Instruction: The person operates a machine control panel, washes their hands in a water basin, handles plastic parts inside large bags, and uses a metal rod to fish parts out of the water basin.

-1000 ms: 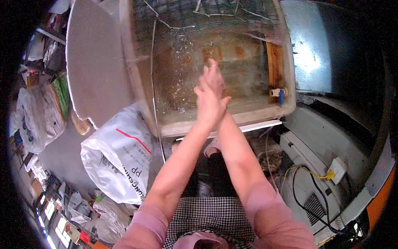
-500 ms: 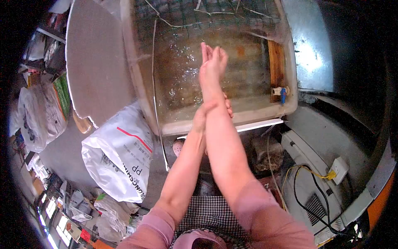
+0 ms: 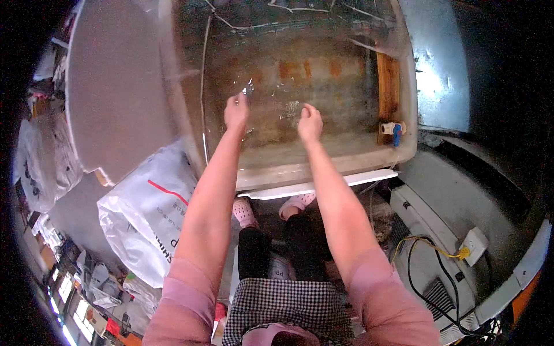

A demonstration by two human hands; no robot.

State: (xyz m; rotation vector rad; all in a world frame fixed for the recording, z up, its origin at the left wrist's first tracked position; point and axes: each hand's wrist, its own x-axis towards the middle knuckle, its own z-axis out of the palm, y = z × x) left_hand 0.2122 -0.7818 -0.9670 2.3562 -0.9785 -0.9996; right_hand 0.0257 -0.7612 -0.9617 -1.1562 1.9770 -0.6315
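Over the murky water of a large tub [image 3: 271,176], my left hand [image 3: 236,114] is held with its fingers curled together, close to splashes on the surface. My right hand [image 3: 310,122] is apart from it, to the right, its fingers bent in and pressed together. Whether either hand holds something small cannot be made out. Brown stained patches show through the water beyond the hands. Dark netting and thin pale strips lie at the tub's far end.
A white printed sack [image 3: 141,213] leans left of the tub, below a grey board [image 3: 115,86]. A blue-handled valve [image 3: 397,131] sits at the tub's right wall beside a wooden plank [image 3: 388,86]. Yellow and black cables run to a white box [image 3: 474,246] at the right.
My hands, earlier rubbing over each other and then with one gripping the other forearm, have come apart. They now hang side by side over the water with fingers curled.
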